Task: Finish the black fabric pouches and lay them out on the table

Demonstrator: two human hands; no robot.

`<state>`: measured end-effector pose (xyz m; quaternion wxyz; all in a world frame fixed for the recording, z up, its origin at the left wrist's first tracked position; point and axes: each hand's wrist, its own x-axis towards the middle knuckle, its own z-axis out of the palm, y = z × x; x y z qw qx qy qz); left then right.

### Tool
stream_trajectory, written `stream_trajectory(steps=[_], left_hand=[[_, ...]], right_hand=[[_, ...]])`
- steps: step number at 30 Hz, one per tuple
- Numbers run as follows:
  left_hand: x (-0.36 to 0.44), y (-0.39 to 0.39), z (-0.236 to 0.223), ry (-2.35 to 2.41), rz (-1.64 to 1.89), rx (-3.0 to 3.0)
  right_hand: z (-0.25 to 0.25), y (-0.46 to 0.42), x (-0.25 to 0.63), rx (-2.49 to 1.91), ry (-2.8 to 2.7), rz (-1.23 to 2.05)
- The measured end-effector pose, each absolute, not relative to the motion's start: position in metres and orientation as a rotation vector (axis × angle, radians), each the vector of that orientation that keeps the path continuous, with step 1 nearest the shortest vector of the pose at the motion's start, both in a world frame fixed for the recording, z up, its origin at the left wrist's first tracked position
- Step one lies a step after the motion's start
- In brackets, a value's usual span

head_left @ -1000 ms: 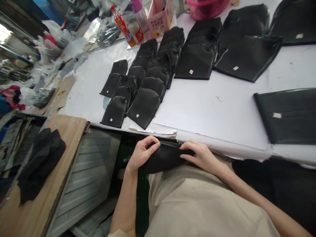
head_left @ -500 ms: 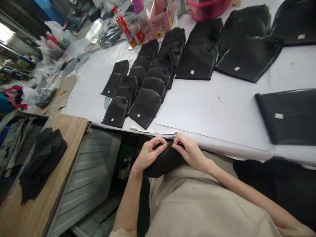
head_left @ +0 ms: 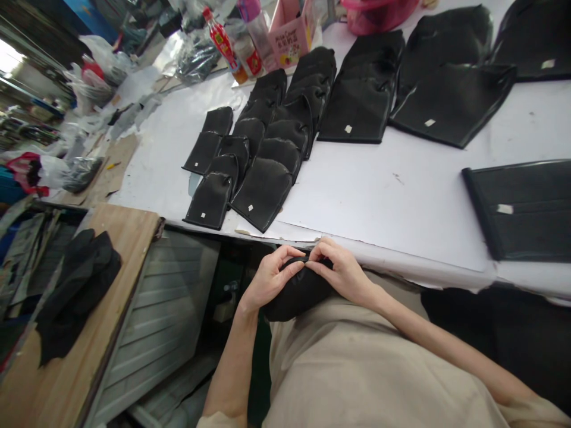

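Both left hand (head_left: pixel 270 279) and right hand (head_left: pixel 342 270) on one black piece (head_left: pixel 297 297), close together just off the front edge of the table (head_left: pixel 428 196), above beige clothing (head_left: pixel 357 368). On the left, thumb and forefinger pinching the upper edge of the piece; on the right, thumb and forefinger pinching the same edge, just beside the left fingertips. Grip of the remaining fingers (partly hidden behind the leading ones) not possible to tell. Lower part of the piece hanging rounded and dark below the fingers, against the clothing. On the white table surface, beyond the hands: overlapping rows of flat pouches (head_left: pixel 263 190), black, several bearing a small white label (head_left: pixel 250 208). Farther right, a separate pouch (head_left: pixel 530 214), also labelled, cut off by the edge of view. Behind the rows, from left to right: red-labelled bottle (head_left: pixel 223 44), jar (head_left: pixel 250 57), purple-topped bottle (head_left: pixel 257 32), pink box (head_left: pixel 289 41) and, well apart, pink basin (head_left: pixel 379 16). At lower left, crumpled black cloth (head_left: pixel 77 291) on a wooden board (head_left: pixel 134 229), beside a slatted grey panel (head_left: pixel 156 303).
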<state>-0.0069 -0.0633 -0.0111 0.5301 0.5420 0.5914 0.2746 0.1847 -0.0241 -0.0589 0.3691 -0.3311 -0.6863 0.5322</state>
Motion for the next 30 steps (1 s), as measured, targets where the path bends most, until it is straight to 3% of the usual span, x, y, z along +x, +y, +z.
stream_trajectory(steps=[18, 30], left_hand=[[-0.007, -0.062, -0.006, 1.442, 0.613, 1.164], [-0.042, -0.071, 0.004, 1.483, 0.906, 0.897]], right_hand=[[-0.06, -0.027, 0.181, -0.918, -1.719, 1.439], [-0.069, -0.005, 0.237, -0.978, -1.915, 1.44]])
